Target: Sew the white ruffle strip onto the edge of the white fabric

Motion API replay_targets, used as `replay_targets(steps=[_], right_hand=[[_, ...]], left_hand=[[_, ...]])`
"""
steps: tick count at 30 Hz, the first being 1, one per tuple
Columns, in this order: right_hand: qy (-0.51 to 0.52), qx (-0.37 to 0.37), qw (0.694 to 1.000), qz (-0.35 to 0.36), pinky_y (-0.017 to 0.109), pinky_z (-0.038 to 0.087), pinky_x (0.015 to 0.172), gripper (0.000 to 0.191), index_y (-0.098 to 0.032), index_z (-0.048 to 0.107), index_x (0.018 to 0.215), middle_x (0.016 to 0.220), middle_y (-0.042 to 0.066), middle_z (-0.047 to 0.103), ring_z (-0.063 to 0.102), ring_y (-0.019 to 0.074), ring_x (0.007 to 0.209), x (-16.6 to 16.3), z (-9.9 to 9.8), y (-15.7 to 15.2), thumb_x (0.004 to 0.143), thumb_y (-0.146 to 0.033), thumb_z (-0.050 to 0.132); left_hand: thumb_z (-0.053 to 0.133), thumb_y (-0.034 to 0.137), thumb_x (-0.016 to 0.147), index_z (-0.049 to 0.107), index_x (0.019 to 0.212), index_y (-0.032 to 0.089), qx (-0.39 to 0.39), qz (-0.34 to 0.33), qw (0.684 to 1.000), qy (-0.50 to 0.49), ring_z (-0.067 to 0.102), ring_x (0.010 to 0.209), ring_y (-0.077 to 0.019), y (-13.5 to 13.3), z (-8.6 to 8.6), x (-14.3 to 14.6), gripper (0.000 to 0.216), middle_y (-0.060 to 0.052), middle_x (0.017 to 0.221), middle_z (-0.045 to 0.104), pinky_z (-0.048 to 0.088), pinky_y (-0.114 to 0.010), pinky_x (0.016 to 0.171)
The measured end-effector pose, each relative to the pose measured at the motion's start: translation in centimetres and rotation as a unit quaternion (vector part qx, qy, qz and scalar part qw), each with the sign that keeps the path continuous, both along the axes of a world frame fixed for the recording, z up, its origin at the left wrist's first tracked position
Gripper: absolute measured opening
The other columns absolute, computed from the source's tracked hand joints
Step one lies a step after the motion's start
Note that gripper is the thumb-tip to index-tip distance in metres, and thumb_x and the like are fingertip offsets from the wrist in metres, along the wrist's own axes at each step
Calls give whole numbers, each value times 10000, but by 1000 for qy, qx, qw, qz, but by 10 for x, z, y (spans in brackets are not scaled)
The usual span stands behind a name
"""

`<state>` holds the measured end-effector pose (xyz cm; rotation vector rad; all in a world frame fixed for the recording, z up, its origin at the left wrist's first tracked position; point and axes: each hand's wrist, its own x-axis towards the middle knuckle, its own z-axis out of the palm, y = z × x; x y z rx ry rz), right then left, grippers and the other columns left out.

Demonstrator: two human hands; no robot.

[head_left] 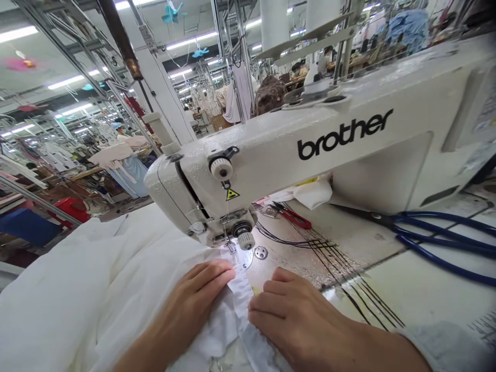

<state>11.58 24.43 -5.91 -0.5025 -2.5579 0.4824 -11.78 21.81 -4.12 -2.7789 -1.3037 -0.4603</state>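
The left hand [189,302] and right hand [294,318] both lie nearly flat, fingers slightly curled, pressing rather than pinching a narrow folded strip [242,294] of soft, crumpled white fabric [81,294]. The strip runs between them to the presser foot [231,247] of a cream Brother sewing machine [310,139]. The fabric's bulk billows across the left. On the smooth white surface [426,294] at right, open room separates the hands from blue-handled shears [445,237]. Red-handled snips [296,217] lie beyond the machine's needle plate [244,257].
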Motion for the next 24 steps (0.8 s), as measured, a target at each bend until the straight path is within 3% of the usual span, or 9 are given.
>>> replay_targets(steps=[7, 13, 16, 20, 24], right_hand=[[-13, -31, 999, 14, 311, 327, 751, 150, -146, 514, 692, 750, -19, 594, 496, 139, 706, -10, 1, 15, 781, -59, 598], [-18, -35, 999, 0, 319, 334, 773, 108, -149, 546, 747, 805, -10, 613, 511, 151, 738, -18, -4, 23, 827, -93, 590], [-4, 19, 1000, -1, 334, 344, 884, 86, -127, 592, 846, 892, 24, 621, 532, 175, 817, -15, -5, 16, 834, -43, 579], [0, 114, 993, 8, 374, 388, 835, 128, -88, 618, 921, 924, 63, 621, 527, 213, 804, -12, -4, 11, 832, -38, 539], [-18, 110, 994, 8, 373, 389, 800, 106, -106, 612, 891, 892, 42, 620, 525, 202, 769, -13, -4, 12, 840, -47, 541]], left_hand=[[426, 79, 921, 518, 1227, 204, -20, 20, 1000, -4, 516, 1187, -120, 14, -5, -14, 343, -49, 1247, 588, 411, -256, 1024], [410, 123, 916, 528, 1170, 175, -50, 59, 997, -7, 584, 1013, -137, 18, 12, -2, 284, -59, 1081, 651, 464, -302, 911], [494, 133, 890, 563, 1071, 171, -3, 85, 996, -38, 573, 979, -142, 5, 14, 17, 197, -48, 1012, 639, 469, -299, 901], [531, 68, 863, 596, 1002, 164, 42, 96, 991, -85, 567, 1028, -129, -6, 0, 27, 181, -58, 1044, 625, 470, -256, 946], [522, 101, 879, 625, 990, 169, 43, 116, 988, -96, 610, 1007, -116, -8, -9, 23, 165, -62, 1072, 647, 492, -212, 934]])
